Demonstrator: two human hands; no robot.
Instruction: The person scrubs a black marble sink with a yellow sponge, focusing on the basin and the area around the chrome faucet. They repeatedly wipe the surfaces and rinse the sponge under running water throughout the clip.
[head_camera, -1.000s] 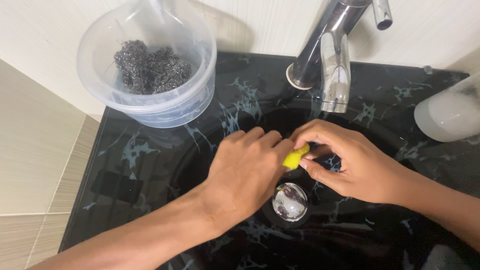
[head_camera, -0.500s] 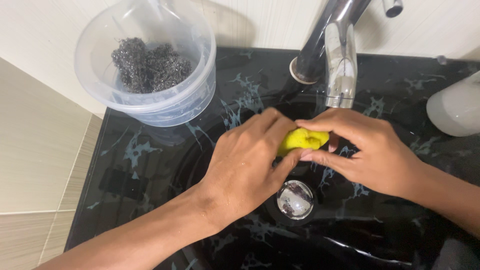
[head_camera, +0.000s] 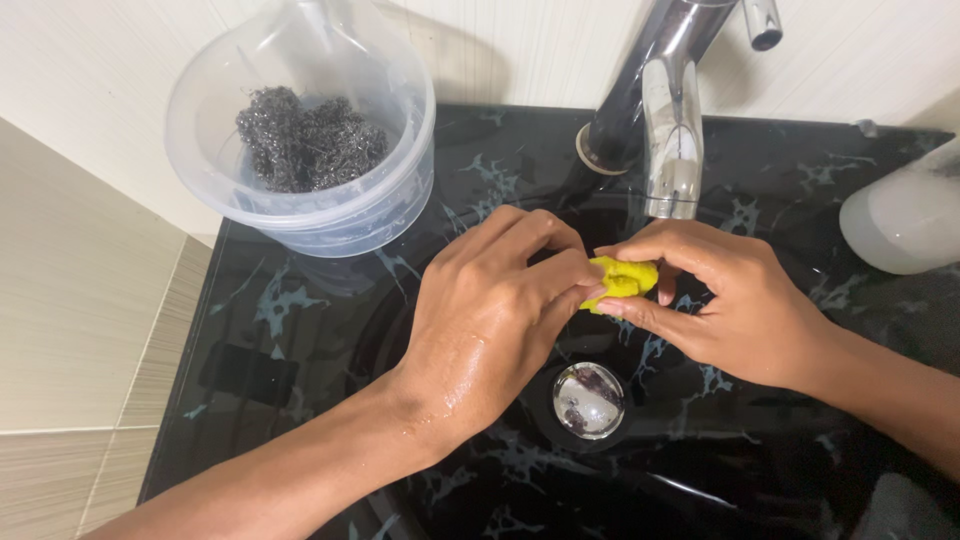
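Observation:
A small crumpled yellow sponge piece (head_camera: 622, 279) is pinched between the fingertips of both hands over the black basin. My left hand (head_camera: 490, 320) is wet and curls around the sponge from the left. From the right, my right hand (head_camera: 720, 300) grips the same sponge with thumb and fingers. The hands meet just below the chrome tap's spout (head_camera: 671, 150) and above the round metal drain (head_camera: 588, 400).
The black marbled sink (head_camera: 300, 330) fills the view. A clear plastic tub (head_camera: 300, 190) holding steel wool (head_camera: 310, 135) stands at its back left corner. A white container (head_camera: 900, 225) stands at the right edge. Pale tiled wall lies left and behind.
Both hands rose from near the drain toward the tap spout. The yellow sponge, first mostly hidden, came into view, then was squeezed into a smaller crumpled lump.

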